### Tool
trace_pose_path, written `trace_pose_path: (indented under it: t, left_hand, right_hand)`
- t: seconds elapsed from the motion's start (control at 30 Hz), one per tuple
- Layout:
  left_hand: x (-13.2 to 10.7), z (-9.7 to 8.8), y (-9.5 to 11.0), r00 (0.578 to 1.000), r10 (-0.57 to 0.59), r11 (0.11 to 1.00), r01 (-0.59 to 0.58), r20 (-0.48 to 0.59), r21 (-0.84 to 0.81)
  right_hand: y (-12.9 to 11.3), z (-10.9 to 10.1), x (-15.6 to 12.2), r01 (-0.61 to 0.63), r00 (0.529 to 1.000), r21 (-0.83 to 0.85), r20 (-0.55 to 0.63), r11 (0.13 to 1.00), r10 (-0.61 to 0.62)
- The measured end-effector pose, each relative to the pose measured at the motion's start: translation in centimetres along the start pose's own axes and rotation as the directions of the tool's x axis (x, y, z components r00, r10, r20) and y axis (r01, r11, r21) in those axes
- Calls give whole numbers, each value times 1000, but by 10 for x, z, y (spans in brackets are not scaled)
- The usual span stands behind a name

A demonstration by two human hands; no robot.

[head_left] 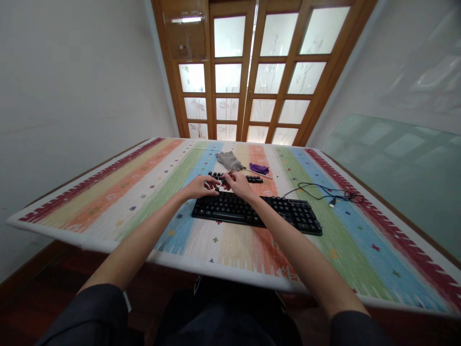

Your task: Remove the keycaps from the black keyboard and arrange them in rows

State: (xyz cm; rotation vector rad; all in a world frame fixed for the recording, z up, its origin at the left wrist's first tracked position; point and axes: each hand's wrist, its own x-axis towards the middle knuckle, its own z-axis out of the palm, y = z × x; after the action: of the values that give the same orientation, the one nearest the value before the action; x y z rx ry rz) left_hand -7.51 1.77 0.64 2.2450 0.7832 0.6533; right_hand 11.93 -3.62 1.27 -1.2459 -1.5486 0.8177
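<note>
A black keyboard (pixel 230 211) lies across the striped tablecloth in front of me. Over its upper left part, my left hand (pixel 202 186) curls its thumb and fingers around something small and dark that I cannot make out. Close beside it, almost touching, my right hand (pixel 237 184) is closed in a pinch. A thin dark piece (pixel 231 171) sticks up from the right fingers; its kind is unclear. Behind the keyboard stands a row of loose black keycaps (pixel 254 179), partly hidden by my hands.
Past the keycaps lie a grey cloth (pixel 229 160), a purple cloth (pixel 259 168) and a thin rod (pixel 262 175). The keyboard's cable (pixel 317 190) with its USB plug (pixel 332 202) coils on the right. The table's near edge (pixel 230 276) runs below my forearms.
</note>
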Motion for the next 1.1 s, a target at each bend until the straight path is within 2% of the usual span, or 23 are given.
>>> trace_pose_path:
  t: [0.2, 0.5, 0.63, 0.83, 1.1]
  left_hand:
    - [3, 7, 3, 1000, 12, 999, -11, 20, -51]
    - [10, 16, 8, 997, 47, 988, -38, -55, 152]
    - [12, 18, 7, 996, 44, 984, -31, -72, 177]
    - [14, 16, 2, 991, 32, 983, -8, -127, 184]
    - [10, 10, -6, 985, 11, 982, 22, -171, 188]
  right_hand:
    - [8, -2, -1, 10, 999, 16, -31, 1000, -9]
    - [11, -5, -5, 18, 998, 31, -68, 999, -16]
    - [12, -4, -4, 33, 997, 62, -79, 998, -28]
    - [11, 1, -2, 71, 993, 137, -103, 988, -57]
    - [11, -2, 2, 173, 966, 199, -225, 965, -127]
